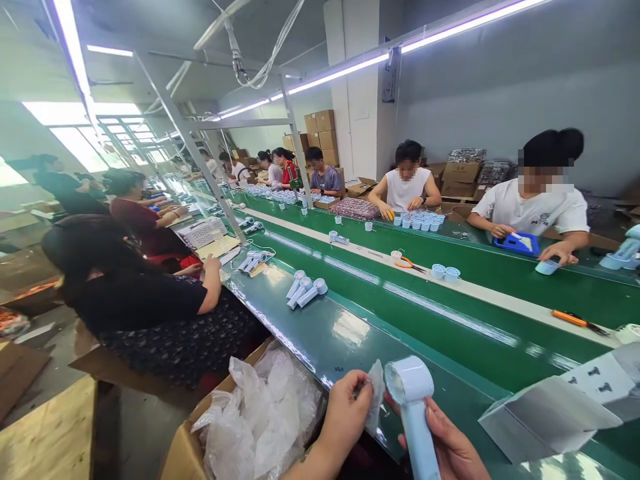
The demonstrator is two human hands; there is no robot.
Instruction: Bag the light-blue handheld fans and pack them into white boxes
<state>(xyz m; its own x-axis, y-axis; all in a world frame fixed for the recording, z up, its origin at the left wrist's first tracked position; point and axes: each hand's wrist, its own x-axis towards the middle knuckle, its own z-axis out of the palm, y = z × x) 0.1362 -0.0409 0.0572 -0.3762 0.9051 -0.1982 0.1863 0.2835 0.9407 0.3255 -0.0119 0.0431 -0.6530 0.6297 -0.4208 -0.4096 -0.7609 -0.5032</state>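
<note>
Gripping a pale blue handheld device point(413, 407) by its stem, the right hand point(445, 443) holds it upright, just beside the left hand point(345, 417), whose fingers pinch a clear plastic bag point(375, 397); left of that hand, a cardboard box point(187, 440) brims with clear bags point(255, 413).

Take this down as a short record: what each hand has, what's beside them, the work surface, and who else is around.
Left hand: pinching clear plastic film
Right hand: holding a pale blue handheld device
Beside hands: cardboard box of clear plastic bags; white carton
Surface: green conveyor belt
Others: co-workers seated along both sides
</note>
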